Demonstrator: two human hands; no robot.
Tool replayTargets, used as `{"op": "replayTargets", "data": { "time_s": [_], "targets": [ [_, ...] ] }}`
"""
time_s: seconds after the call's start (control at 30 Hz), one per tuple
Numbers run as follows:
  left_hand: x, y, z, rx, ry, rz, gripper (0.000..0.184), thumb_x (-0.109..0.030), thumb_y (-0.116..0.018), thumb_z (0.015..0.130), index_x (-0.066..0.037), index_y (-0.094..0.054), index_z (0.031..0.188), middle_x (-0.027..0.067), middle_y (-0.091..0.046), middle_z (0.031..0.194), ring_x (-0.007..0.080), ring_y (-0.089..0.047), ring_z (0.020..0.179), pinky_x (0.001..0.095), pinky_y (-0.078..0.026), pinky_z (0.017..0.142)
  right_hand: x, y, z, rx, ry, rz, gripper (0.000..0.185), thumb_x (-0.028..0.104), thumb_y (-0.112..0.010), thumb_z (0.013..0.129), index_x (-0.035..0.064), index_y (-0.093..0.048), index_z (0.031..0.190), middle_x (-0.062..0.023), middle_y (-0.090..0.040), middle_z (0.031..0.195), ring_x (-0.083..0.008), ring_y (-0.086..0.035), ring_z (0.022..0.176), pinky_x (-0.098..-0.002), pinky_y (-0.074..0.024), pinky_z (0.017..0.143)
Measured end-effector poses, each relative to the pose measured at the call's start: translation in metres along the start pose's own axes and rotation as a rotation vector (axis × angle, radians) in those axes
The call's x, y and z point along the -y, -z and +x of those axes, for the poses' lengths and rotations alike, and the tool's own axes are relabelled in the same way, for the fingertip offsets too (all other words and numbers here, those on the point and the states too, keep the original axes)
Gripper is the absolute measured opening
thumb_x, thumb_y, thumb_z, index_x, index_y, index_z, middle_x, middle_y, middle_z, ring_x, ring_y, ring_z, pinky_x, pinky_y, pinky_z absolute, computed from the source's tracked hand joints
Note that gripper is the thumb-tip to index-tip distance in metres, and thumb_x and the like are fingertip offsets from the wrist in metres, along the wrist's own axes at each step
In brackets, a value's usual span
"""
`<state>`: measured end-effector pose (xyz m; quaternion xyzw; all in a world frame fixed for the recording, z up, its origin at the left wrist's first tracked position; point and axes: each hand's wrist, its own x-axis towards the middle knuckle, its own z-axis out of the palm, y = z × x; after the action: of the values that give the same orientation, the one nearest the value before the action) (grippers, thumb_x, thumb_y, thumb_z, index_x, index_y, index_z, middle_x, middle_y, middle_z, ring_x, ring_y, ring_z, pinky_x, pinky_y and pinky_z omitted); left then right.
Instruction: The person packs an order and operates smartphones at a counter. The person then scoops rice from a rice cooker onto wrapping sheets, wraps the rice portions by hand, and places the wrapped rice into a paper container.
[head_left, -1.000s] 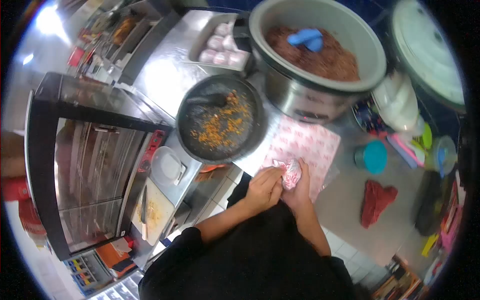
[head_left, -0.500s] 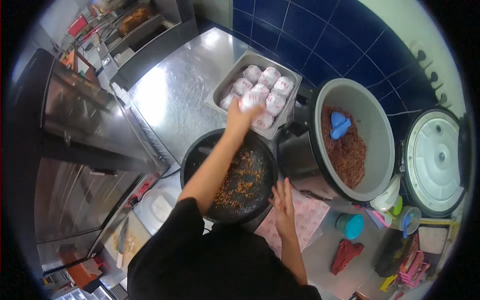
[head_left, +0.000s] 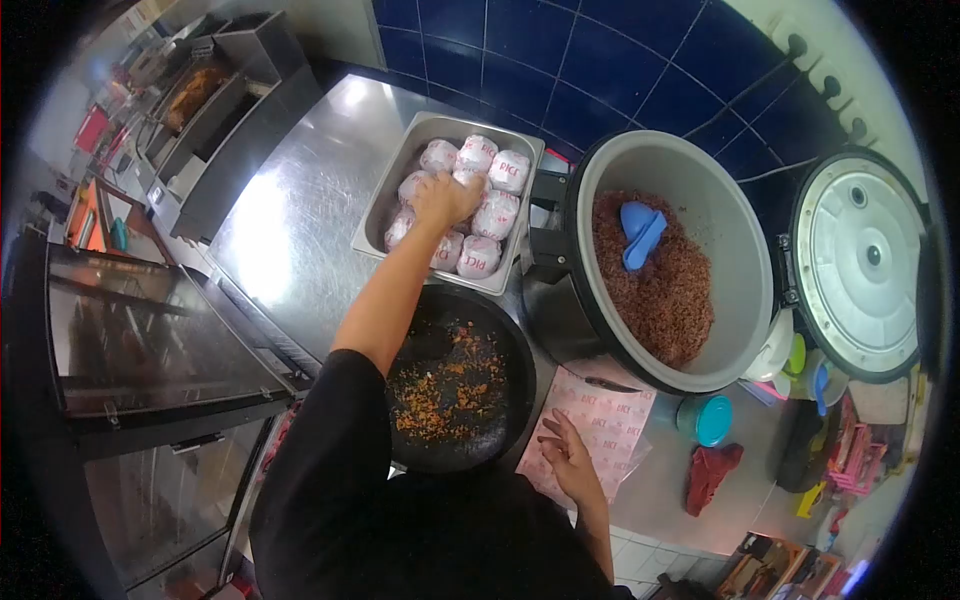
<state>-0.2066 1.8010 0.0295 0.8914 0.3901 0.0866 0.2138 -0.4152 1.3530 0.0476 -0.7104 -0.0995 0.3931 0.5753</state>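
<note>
My left hand (head_left: 445, 200) reaches into a metal tray (head_left: 372, 215) that holds several round bundles (head_left: 496, 214) in printed white paper. Its fingers are bent over one wrapped bundle (head_left: 468, 180) among the others and touch it. My right hand (head_left: 570, 455) is open, fingers apart, over a stack of pink printed paper (head_left: 610, 410), holding nothing. Between the tray and my body sits a black pan (head_left: 470, 455) with orange-brown bits in it.
A large open cooker (head_left: 745, 230) holds reddish-brown rice (head_left: 665, 300) and a blue scoop (head_left: 642, 233). Its lid (head_left: 868, 262) hangs open at the right. Beyond the paper are a teal-lidded container (head_left: 712, 420) and a red cloth (head_left: 710, 475). A glass cabinet (head_left: 160, 350) stands at the left.
The wrapped bundle first held in both hands went with my left hand to the tray and is now down among the others. My right hand has stayed near the paper, fingers spread.
</note>
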Motion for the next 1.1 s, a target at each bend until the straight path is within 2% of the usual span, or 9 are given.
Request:
{"op": "replayTargets", "data": {
  "time_s": [0.1,0.17,0.3,0.4,0.47,0.6,0.7,0.93,1.1],
  "targets": [
    [0.000,0.009,0.002,0.077,0.021,0.027,0.083,-0.063,-0.060,0.087,0.004,-0.052,0.136,0.0345,-0.050,0.138,0.0497,-0.054,0.123,0.0558,-0.046,0.100,0.007,0.004,-0.001,0.036,-0.046,-0.067,0.071,0.028,-0.065,0.099,0.0080,-0.029,0.157,-0.0236,-0.048,0.148,-0.0290,-0.059,0.121,-0.0402,-0.0505,0.099],
    [0.020,-0.020,0.012,-0.047,-0.339,-0.053,0.079,-0.067,-0.056,0.088,-0.005,-0.055,0.138,0.0321,-0.050,0.139,0.0494,-0.055,0.121,0.0565,-0.045,0.101,-0.008,0.017,0.000,0.016,-0.024,-0.044,0.069,0.026,-0.065,0.099,0.0086,-0.030,0.157,-0.0232,-0.048,0.148,-0.0286,-0.059,0.120,-0.0398,-0.0508,0.098],
    [0.007,0.015,0.015,0.105,-0.248,0.082,0.065,-0.063,-0.053,0.093,-0.010,-0.062,0.129,0.0275,-0.059,0.131,0.0498,-0.057,0.118,0.0571,-0.047,0.098,-0.011,0.040,-0.018,0.001,-0.045,-0.071,0.067,0.022,-0.064,0.099,0.0092,-0.032,0.156,-0.0219,-0.050,0.147,-0.0275,-0.060,0.117,-0.0389,-0.0514,0.097],
    [-0.009,0.058,0.048,-0.343,-0.185,-0.432,0.048,-0.044,-0.046,0.103,-0.003,-0.067,0.115,0.0256,-0.069,0.107,0.0378,-0.066,0.104,0.0490,-0.049,0.091,-0.034,0.068,-0.040,-0.057,-0.023,0.048,0.062,0.021,-0.063,0.100,0.0083,-0.036,0.154,-0.0204,-0.053,0.143,-0.0246,-0.061,0.115,-0.0374,-0.0527,0.093],
    [-0.104,0.142,-0.026,-0.577,-0.355,-0.609,0.040,-0.034,-0.048,0.105,0.000,-0.068,0.109,0.0222,-0.070,0.095,0.0307,-0.068,0.091,0.0451,-0.050,0.081,-0.046,0.088,-0.050,-0.089,-0.062,0.105,0.059,0.020,-0.062,0.100,0.0075,-0.039,0.152,-0.0193,-0.055,0.141,-0.0227,-0.061,0.113,-0.0364,-0.0527,0.091],
    [-0.228,0.154,-0.111,-0.069,-0.875,-0.189,0.034,-0.036,-0.064,0.096,-0.002,-0.070,0.099,0.0177,-0.069,0.081,0.0287,-0.069,0.075,0.0381,-0.052,0.070,-0.051,0.119,-0.057,-0.132,-0.060,0.138,0.052,0.019,-0.062,0.100,0.0051,-0.046,0.147,-0.0165,-0.062,0.133,-0.0214,-0.064,0.105,-0.0340,-0.0528,0.089],
    [-0.285,0.098,-0.159,0.332,-0.888,0.420,0.052,-0.048,-0.068,0.089,-0.003,-0.061,0.113,0.0246,-0.071,0.093,0.0413,-0.070,0.093,0.0529,-0.053,0.083,-0.039,0.139,-0.054,-0.131,0.020,0.110,0.050,0.019,-0.062,0.100,0.0049,-0.048,0.145,-0.0151,-0.063,0.131,-0.0208,-0.064,0.105,-0.0340,-0.0524,0.089],
    [-0.308,0.043,-0.153,0.409,-0.852,0.955,0.044,-0.021,-0.066,0.089,0.004,-0.050,0.121,0.0268,-0.070,0.109,0.0368,-0.073,0.098,0.0448,-0.059,0.079,-0.045,0.184,-0.073,-0.203,0.105,0.107,0.047,0.019,-0.064,0.098,0.0045,-0.052,0.141,-0.0153,-0.064,0.131,-0.0217,-0.065,0.107,-0.0353,-0.0526,0.091],
    [-0.308,0.042,-0.118,0.000,-0.917,0.948,0.033,-0.011,-0.060,0.090,0.004,-0.054,0.119,0.0238,-0.071,0.102,0.0376,-0.074,0.091,0.0444,-0.062,0.073,-0.071,0.198,-0.065,-0.216,0.058,0.222,0.046,0.018,-0.064,0.098,0.0044,-0.054,0.140,-0.0149,-0.066,0.128,-0.0215,-0.066,0.105,-0.0352,-0.0529,0.090]
  ]
}}
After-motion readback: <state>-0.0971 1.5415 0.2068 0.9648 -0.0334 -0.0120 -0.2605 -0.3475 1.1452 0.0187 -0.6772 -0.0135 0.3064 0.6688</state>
